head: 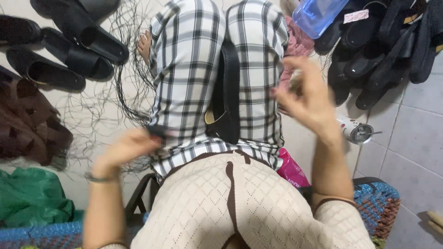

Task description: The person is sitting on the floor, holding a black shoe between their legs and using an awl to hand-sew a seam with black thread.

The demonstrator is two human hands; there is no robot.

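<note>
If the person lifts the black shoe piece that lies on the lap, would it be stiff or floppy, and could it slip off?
The black shoe piece probably bends somewhat: it follows the dip between the checked trousers. It looks light for its size. Neither the left hand nor the right hand holds it, so it may slide if the knees part.

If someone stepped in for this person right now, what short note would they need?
Left hand: pinching black threads by the left knee.
Right hand: raised, blurred, fingers loosely curled; whether it holds a thread is unclear.
Black shoe piece: clamped between the checked-trousered knees, untouched.
Finished-looking black sandals lie on the floor at left, another pile at right.
Left: the piece between the knees.
</note>
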